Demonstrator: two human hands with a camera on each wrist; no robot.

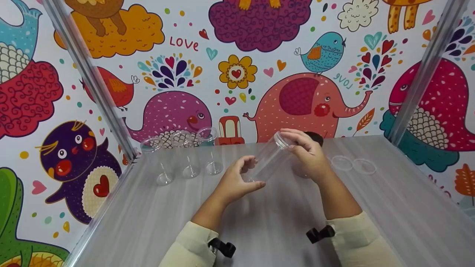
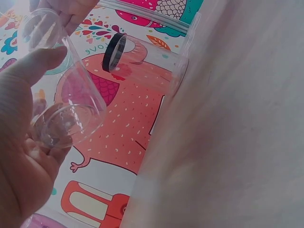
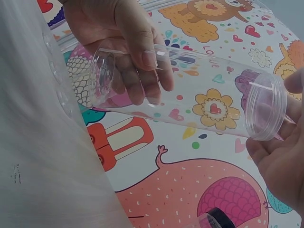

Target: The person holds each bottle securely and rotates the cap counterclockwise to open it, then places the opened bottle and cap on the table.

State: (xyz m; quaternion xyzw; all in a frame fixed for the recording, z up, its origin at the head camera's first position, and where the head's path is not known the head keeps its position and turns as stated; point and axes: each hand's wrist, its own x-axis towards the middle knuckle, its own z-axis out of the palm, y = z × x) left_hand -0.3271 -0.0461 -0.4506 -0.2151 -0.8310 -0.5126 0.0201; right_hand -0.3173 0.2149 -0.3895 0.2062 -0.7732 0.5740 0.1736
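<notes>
A clear plastic jar (image 1: 269, 157) is held tilted above the table, its threaded mouth up and to the right. My left hand (image 1: 235, 181) holds it near the base, thumb on the near side and fingers behind, as the left wrist view also shows around the jar (image 2: 85, 92). With thumb and fingers my right hand (image 1: 310, 152) grips the ridged neck (image 3: 266, 107). Partly hidden behind the right hand stands another clear jar (image 2: 152, 66) with a black lid (image 2: 114, 52).
Three clear jars (image 1: 188, 159) stand in a row at the back left of the grey table (image 1: 267, 230). Two clear round lids (image 1: 341, 163) lie flat at the right. Printed panels (image 1: 237, 33) and metal posts (image 1: 423, 74) bound the table.
</notes>
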